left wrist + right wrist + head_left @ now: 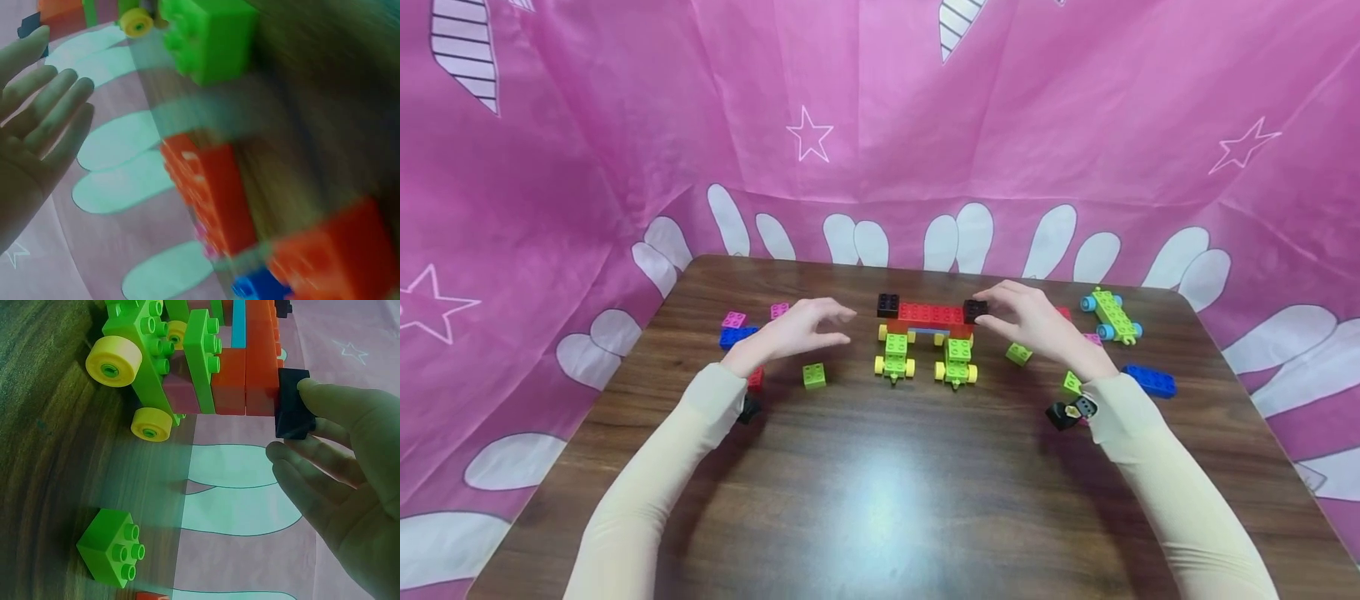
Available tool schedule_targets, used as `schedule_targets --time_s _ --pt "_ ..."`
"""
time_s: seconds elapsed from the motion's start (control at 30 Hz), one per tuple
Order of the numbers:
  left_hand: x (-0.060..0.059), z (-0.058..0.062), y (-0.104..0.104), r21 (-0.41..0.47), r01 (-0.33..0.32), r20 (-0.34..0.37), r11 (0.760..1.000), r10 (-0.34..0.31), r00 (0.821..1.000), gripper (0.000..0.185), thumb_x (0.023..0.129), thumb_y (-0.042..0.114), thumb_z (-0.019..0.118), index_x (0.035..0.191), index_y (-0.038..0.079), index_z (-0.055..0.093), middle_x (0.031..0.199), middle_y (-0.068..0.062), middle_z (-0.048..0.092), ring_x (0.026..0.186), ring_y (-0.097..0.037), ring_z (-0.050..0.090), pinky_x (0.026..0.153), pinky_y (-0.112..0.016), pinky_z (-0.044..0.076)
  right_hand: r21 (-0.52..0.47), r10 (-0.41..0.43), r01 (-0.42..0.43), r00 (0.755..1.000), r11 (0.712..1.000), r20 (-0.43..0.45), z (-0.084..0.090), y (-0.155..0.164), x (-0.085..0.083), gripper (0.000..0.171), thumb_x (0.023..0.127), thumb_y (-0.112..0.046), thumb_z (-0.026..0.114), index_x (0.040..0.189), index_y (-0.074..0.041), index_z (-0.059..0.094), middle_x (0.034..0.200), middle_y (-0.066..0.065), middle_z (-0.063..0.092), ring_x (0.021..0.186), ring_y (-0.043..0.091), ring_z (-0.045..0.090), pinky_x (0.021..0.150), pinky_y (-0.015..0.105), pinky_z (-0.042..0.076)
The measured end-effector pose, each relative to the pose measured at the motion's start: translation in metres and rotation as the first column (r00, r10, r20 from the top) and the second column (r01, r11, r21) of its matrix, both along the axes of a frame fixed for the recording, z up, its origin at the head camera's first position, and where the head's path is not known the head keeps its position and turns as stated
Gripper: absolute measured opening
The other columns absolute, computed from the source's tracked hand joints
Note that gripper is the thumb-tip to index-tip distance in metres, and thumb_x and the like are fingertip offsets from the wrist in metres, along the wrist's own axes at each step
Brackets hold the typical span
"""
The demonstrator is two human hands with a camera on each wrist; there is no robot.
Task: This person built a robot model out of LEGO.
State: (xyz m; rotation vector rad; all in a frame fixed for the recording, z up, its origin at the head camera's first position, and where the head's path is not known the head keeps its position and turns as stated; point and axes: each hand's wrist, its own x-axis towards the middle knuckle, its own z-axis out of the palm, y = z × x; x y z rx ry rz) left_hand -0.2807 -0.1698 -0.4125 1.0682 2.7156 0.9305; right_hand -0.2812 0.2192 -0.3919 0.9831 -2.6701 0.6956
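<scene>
Right hand [1030, 321] pinching black block [975, 311], left hand [801, 327] apart, red bricks [930, 315] between

curtained play space | pink star-print cloth [895, 150] | wooden table [880, 450] | toy bricks [814, 376]

Cream on both arms here, a plain, snug left sleeve [632, 500] and a matching right sleeve [1183, 500], with soft creases crossing the cloth toward the near end. And look at those paler cuffs at the far ends, left cuff [715, 400] and right cuff [1120, 417] both flaring loosely, a bare left hand [797, 327] and bare right hand [1037, 321] beyond them!
</scene>
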Motion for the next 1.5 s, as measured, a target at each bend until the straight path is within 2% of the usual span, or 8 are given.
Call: schedule_targets --time_s 0.1,0.17,0.37,0.63,0.83,1.07,1.33,1.5 --pt "0.007 -0.003 -0.011 -0.071 0.017 0.021 0.997 -0.016 1.000 0.046 0.089 0.021 0.074 0.129 0.001 0.062 0.125 -0.019 0.066 0.115 -0.031 0.065 0.097 -0.048 0.055 0.000 0.001 -0.001 1.000 1.000 -0.006 0.001 0.000 0.000 0.033 0.088 -0.015 0.075 0.119 -0.005 0.069 0.107 0.011 0.069 0.098 0.026 0.069 0.082 0.045 0.058" --pt "0.011 -0.004 -0.016 -0.110 0.035 0.060 0.993 -0.029 0.998 0.047 0.088 0.021 0.075 0.129 0.000 0.063 0.125 -0.019 0.067 0.115 -0.032 0.065 0.097 -0.049 0.054 0.001 0.000 0.000 1.000 1.000 -0.008 0.000 0.000 0.000 0.032 0.089 -0.015 0.074 0.119 -0.006 0.069 0.107 0.011 0.069 0.098 0.026 0.069 0.082 0.045 0.058" --pt "0.020 -0.004 -0.024 -0.225 0.089 0.167 0.970 -0.052 0.985 0.047 0.085 0.022 0.079 0.125 0.001 0.066 0.122 -0.015 0.069 0.107 -0.026 0.067 0.094 -0.040 0.057 0.002 0.000 0.000 1.000 1.000 -0.006 -0.002 0.001 -0.001 0.032 0.089 -0.016 0.074 0.119 -0.006 0.069 0.109 0.010 0.070 0.099 0.026 0.069 0.083 0.045 0.058" --pt "0.022 -0.007 -0.025 -0.263 0.118 0.160 0.957 -0.077 0.984 0.043 0.083 0.020 0.081 0.119 0.001 0.067 0.115 -0.014 0.069 0.098 -0.025 0.065 0.088 -0.036 0.057 -0.002 0.009 -0.009 1.000 1.000 -0.011 -0.002 0.000 0.000 0.032 0.089 -0.015 0.074 0.119 -0.005 0.069 0.109 0.011 0.070 0.101 0.027 0.069 0.084 0.046 0.058" --pt "0.021 -0.008 -0.021 -0.298 0.095 0.146 0.950 -0.053 0.988 0.038 0.084 0.015 0.079 0.119 0.004 0.068 0.115 -0.011 0.069 0.100 -0.024 0.065 0.090 -0.037 0.056 0.002 0.010 -0.010 1.000 1.000 -0.008 -0.002 0.000 0.000 0.032 0.090 -0.016 0.073 0.119 -0.006 0.069 0.109 0.010 0.070 0.101 0.027 0.069 0.084 0.045 0.058" --pt "0.016 -0.014 -0.009 -0.283 0.078 0.124 0.956 -0.044 0.991 0.040 0.085 0.016 0.078 0.122 0.006 0.067 0.119 -0.010 0.069 0.107 -0.024 0.065 0.097 -0.041 0.055 0.002 0.007 -0.007 1.000 1.000 -0.002 -0.003 0.000 0.000 0.032 0.090 -0.016 0.073 0.119 -0.006 0.068 0.110 0.011 0.070 0.102 0.027 0.068 0.085 0.046 0.057" --pt "0.015 -0.013 -0.006 -0.372 0.061 0.121 0.926 -0.017 0.993 0.040 0.083 0.017 0.081 0.119 0.006 0.066 0.117 -0.010 0.068 0.104 -0.023 0.064 0.095 -0.040 0.056 0.009 -0.001 0.001 0.999 1.000 0.032 -0.002 -0.001 0.001 0.032 0.091 -0.018 0.072 0.121 -0.007 0.068 0.111 0.011 0.069 0.102 0.026 0.069 0.086 0.045 0.057" --pt "0.014 -0.011 -0.007 -0.353 0.058 0.103 0.934 -0.023 0.994 0.036 0.085 0.015 0.078 0.118 0.006 0.067 0.116 -0.011 0.069 0.104 -0.024 0.065 0.095 -0.040 0.056 0.009 0.001 -0.001 1.000 1.000 0.029 0.000 0.000 0.001 0.032 0.091 -0.019 0.072 0.121 -0.007 0.068 0.112 0.010 0.069 0.102 0.026 0.069 0.085 0.045 0.057"
